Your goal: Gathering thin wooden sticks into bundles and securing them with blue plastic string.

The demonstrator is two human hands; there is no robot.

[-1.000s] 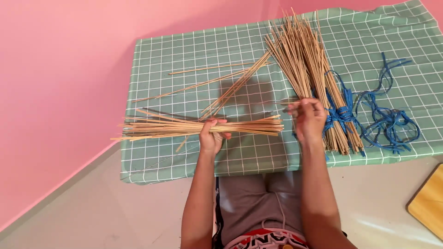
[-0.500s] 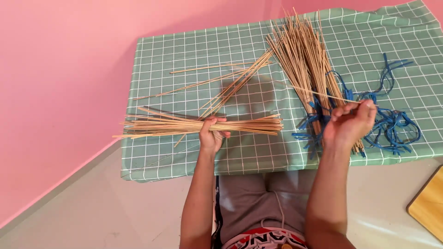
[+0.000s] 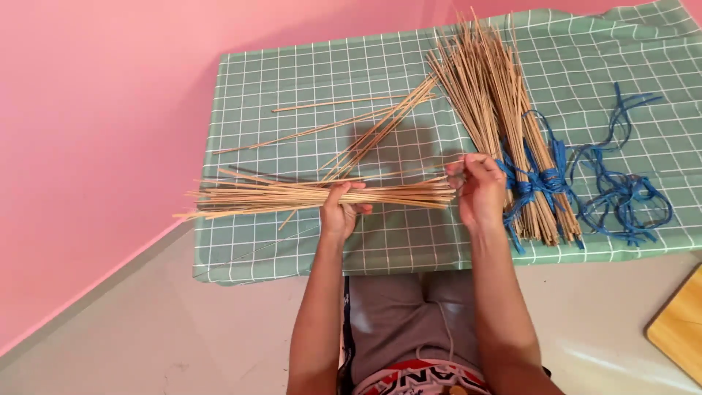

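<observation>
The bundle of thin sticks [image 3: 314,196] is lying with its long axis nearly horizontal across the view, its loose ends pointing left over the edge of the green checked cloth [image 3: 292,80] and its even ends pointing right. The left hand [image 3: 340,212] is closing around the middle of this bundle from below, with the thumb over the top. The right hand [image 3: 479,192] is sitting at the right end of the bundle, its fingers pressed together and pinching the tips of a few sticks. Just right of this hand, a bigger pile of sticks [image 3: 497,110] is running from the top of the cloth down toward the person, tied with blue string [image 3: 537,179]. More loose blue string [image 3: 621,194] is lying further right. A few single sticks [image 3: 344,128] are lying slanted above the bundle. A wooden board corner [image 3: 680,329] is showing at the lower right.
</observation>
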